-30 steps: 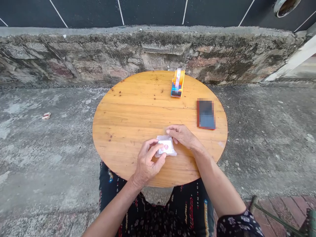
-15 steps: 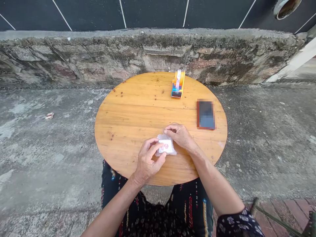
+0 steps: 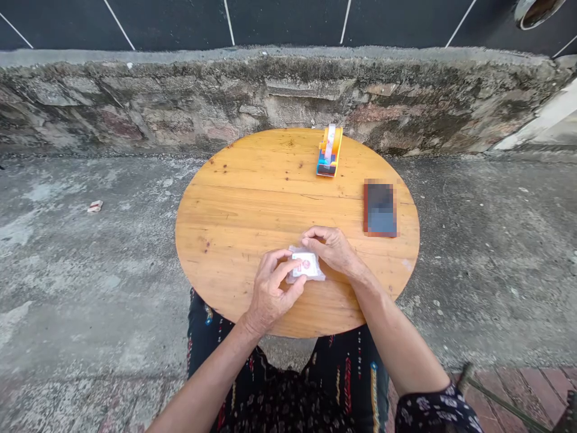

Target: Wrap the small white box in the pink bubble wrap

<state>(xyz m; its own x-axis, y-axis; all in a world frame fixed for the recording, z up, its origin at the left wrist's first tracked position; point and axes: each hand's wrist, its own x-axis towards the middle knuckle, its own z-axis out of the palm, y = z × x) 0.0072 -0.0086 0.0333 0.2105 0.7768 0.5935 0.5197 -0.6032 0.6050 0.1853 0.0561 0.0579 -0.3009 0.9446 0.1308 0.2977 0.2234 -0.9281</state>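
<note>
To the left, on the concrete floor: we observe a small pale scrap (image 3: 94, 206), well apart from the furniture.
Wooden table (image 3: 234, 222): we see its rounded top at centre, with the stone wall (image 3: 180, 108) on the far side.
Left hand (image 3: 273, 288): we note fingers spread and half curled; the index finger lies on the white packet (image 3: 310, 269), the thumb is at its near edge, and the hand holds it against the tabletop.
White packet: we locate it flat near the middle of the table's near half, with red print on top and a clear wrapper (image 3: 320, 278) around it.
Right hand (image 3: 332, 248): we note thumb and index fingertips together at the wrapper's far edge; we cannot tell whether film is pinched between them.
Tape dispenser (image 3: 332, 155): we find it standing near the table's far edge.
Dark flat item (image 3: 381, 210): we find it on the right side, reddish at its left edge, its face pixelated.
</note>
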